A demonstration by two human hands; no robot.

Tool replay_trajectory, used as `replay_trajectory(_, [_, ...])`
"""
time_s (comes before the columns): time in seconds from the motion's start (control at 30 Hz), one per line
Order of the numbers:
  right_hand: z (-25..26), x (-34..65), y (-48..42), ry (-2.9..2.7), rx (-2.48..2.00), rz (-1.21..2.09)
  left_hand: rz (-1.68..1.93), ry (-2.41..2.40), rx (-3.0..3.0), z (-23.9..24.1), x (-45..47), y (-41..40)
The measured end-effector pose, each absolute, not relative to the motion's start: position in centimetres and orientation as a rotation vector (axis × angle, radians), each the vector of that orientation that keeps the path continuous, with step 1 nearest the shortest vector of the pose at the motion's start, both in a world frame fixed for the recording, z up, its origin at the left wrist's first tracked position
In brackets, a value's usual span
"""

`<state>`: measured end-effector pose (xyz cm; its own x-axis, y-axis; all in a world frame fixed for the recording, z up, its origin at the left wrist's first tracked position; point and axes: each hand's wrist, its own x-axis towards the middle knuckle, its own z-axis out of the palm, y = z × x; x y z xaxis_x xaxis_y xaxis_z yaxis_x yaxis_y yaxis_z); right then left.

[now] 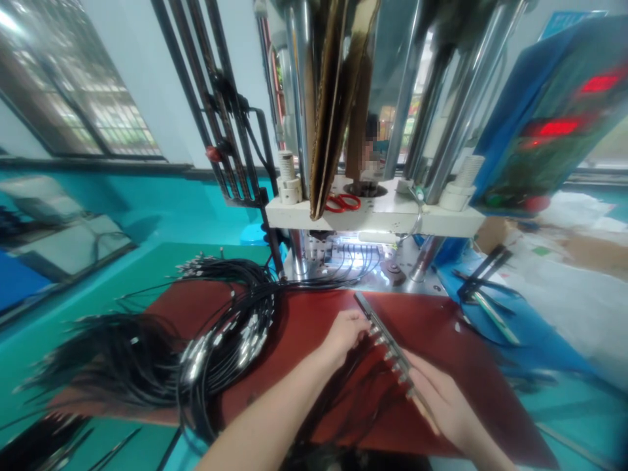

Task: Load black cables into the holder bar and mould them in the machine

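Cable bundle (216, 347) lay left of hands on red desk mat (441, 327). Left hand (343, 337) pinched connector at fixture bar (387, 347); right hand (441, 399) gripped bar's near end. Risk: dangling leads could snag, popping seated connectors.

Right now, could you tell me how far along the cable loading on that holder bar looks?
Done: several metal-tipped cable ends sit along the holder bar. In hand: the right hand steadies the bar's near end while the left hand works at its far end. Left: a big bundle of black cables lies on the red mat.
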<state>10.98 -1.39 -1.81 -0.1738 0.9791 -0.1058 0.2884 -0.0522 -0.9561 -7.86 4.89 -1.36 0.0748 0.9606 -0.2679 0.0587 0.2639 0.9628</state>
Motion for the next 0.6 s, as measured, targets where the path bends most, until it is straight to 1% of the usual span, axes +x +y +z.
replay_trajectory(0.1, [-1.4, 10.9, -1.2, -1.576, -1.374, 1.298, 0.872, 1.324, 1.198, -1.4, -8.1, 5.4])
replay_trajectory(0.2, [-1.1, 10.7, -1.0, -1.596, -1.405, 1.323, 0.833, 1.353, 1.389, -0.5, -9.2, 6.0])
replay_trajectory(0.3, [-0.9, 10.5, -0.8, -1.643, -1.461, 1.251, 0.931, 1.461, 1.611, 1.3, -11.1, 6.8])
replay_trajectory(0.4, [-1.3, 10.6, -0.5, -1.876, -1.505, 0.996, 0.995, 1.748, 2.081, 2.5, -13.0, 7.5])
replay_trajectory(0.47, [-2.2, 10.9, -0.1, -2.083, -1.508, 0.735, 0.908, 1.986, 2.352, 2.3, -13.9, 8.0])
replay_trajectory(0.53, [-3.2, 11.4, 0.4, -2.241, -1.466, 0.525, 0.752, 2.159, 2.411, 1.2, -14.3, 8.4])
replay_trajectory(0.6, [-4.0, 11.9, 0.7, -2.329, -1.401, 0.429, 0.613, 2.259, 2.39, -0.4, -14.2, 8.9])
